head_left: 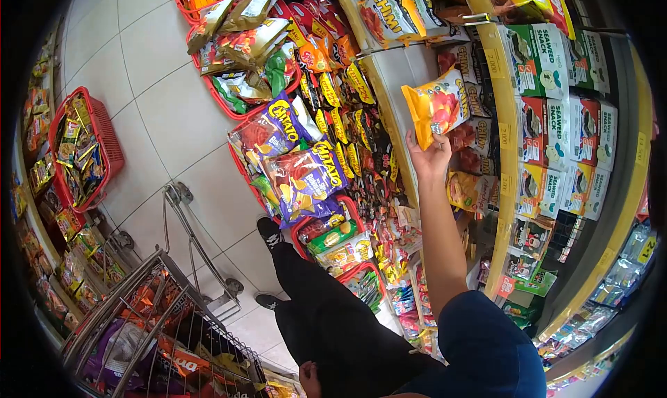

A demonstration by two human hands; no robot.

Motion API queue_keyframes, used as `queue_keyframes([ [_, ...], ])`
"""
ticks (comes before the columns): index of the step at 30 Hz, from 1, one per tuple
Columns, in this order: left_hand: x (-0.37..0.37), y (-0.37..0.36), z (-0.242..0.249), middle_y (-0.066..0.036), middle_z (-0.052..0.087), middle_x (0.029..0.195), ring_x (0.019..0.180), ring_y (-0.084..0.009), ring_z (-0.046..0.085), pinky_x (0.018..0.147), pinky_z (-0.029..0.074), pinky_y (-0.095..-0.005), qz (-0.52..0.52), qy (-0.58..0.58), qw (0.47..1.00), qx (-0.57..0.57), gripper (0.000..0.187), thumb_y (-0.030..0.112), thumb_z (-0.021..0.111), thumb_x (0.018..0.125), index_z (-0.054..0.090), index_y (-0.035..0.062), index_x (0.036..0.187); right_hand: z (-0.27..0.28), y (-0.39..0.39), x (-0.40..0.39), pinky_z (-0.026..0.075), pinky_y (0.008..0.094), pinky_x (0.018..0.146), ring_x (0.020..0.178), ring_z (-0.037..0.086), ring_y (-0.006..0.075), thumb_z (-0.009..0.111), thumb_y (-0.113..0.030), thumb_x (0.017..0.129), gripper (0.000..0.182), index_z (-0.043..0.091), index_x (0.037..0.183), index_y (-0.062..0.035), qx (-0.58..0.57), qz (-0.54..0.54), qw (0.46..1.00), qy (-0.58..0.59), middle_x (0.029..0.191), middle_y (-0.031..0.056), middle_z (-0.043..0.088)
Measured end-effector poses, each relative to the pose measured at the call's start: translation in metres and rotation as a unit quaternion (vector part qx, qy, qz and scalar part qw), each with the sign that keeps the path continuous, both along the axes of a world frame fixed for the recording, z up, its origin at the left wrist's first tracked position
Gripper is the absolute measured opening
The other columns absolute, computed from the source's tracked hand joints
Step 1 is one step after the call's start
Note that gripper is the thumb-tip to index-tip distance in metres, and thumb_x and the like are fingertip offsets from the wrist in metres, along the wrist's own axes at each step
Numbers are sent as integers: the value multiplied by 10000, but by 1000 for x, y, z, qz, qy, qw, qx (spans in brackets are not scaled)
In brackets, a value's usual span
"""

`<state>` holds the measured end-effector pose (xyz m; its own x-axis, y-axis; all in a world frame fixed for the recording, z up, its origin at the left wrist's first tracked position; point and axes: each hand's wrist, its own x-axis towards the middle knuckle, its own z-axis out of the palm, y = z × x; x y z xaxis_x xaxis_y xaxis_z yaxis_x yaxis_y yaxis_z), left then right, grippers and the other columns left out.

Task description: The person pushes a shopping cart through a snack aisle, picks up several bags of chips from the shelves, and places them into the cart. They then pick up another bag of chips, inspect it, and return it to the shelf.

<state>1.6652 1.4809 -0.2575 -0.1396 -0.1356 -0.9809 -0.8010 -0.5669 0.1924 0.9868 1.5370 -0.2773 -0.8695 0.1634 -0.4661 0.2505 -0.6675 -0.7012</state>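
Note:
My right hand [431, 155] is raised at the shelf, its fingers closed on the lower edge of a yellow-orange snack bag [445, 108] with red pictures on its front. The bag is held in front of a row of Chimi snack bags [481, 96], covering part of them. Just below the hand lies another orange snack bag [467, 192] on the shelf. My left hand [310, 379] hangs low beside my dark trousers, partly cut off by the bottom edge, and its fingers are not clear.
A metal shopping cart [163, 308] with several snack bags stands at lower left. Red baskets with snacks, among them purple Chitato bags [306, 172], line the shelf's foot. Another red basket [97, 148] stands across the tiled aisle [163, 99]. Seaweed snack boxes [538, 120] fill the right shelf.

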Motion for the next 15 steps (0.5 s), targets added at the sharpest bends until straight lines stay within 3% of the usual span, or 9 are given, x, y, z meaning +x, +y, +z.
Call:
queue_keyframes([
  [2, -5, -6, 6, -94, 602, 939, 897, -231, 544, 831, 409, -361, 19, -23, 1000, 2, 256, 279, 557, 883, 584, 61, 1013, 1, 2, 3, 345, 500, 938, 1073, 481, 243, 512, -45, 673, 402, 493, 1075, -59, 19, 87, 996, 20, 1153, 88, 541],
  [4, 6, -4, 0, -93, 602, 944, 889, -232, 547, 825, 414, -356, -4, -34, 999, 12, 259, 278, 561, 881, 580, 59, 1018, 2, 1, 3, 338, 485, 928, 1057, 486, 264, 493, -95, 655, 375, 519, 1029, -85, 54, 86, 995, 3, 1130, 75, 545],
  [6, 14, 1, -4, -93, 601, 950, 882, -233, 551, 819, 419, -351, -27, -44, 998, 22, 263, 276, 564, 878, 576, 57, 1024, -8, 14, -2, 400, 406, 791, 994, 521, 244, 474, -169, 639, 429, 520, 1059, -95, 97, 45, 993, -48, 1098, 71, 558],
  [7, 19, 3, -5, -87, 597, 946, 874, -234, 556, 809, 424, -348, -2, -20, 1000, 11, 273, 279, 567, 876, 571, 53, 1030, -11, 23, -3, 400, 406, 791, 994, 521, 244, 474, -169, 639, 429, 520, 1059, -95, 99, 43, 993, -48, 1098, 71, 558],
  [9, 16, 2, -2, -81, 593, 942, 865, -236, 560, 799, 429, -345, 22, 3, 1000, 0, 284, 283, 571, 874, 566, 50, 1037, -12, 34, -4, 368, 325, 607, 852, 561, 216, 458, -234, 618, 470, 526, 1067, -113, -22, 91, 995, -41, 1026, 55, 585],
  [10, 13, 3, -1, -65, 585, 926, 832, -220, 556, 785, 431, -335, 46, 2, 999, 0, 282, 284, 577, 871, 565, 50, 1029, -13, 38, -4, 368, 325, 607, 852, 561, 216, 458, -234, 618, 470, 526, 1067, -113, -21, 90, 995, -41, 1026, 55, 585],
  [12, 9, 1, -1, -49, 577, 910, 799, -204, 552, 770, 432, -325, 68, 1, 998, 0, 281, 286, 584, 868, 563, 51, 1021, -4, 27, 0, 290, 288, 491, 652, 567, 168, 496, -279, 625, 470, 548, 1073, -149, 15, 59, 997, -54, 959, 21, 606],
  [14, 5, -2, -2, -73, 595, 927, 831, -139, 570, 766, 456, -247, 102, -29, 994, 28, 166, 78, 528, 879, 532, -2, 1024, 3, 22, 9, 297, 288, 497, 662, 563, 170, 506, -344, 665, 439, 554, 1058, -155, 10, 65, 997, -46, 939, 21, 606],
  [15, 3, -3, -1, -73, 595, 927, 831, -139, 570, 766, 456, -247, 101, -30, 994, 28, 166, 78, 528, 879, 532, -2, 1024, 4, 21, 12, 304, 288, 504, 672, 559, 172, 516, -409, 704, 421, 559, 1043, -162, 6, 71, 997, -39, 919, 22, 607],
])
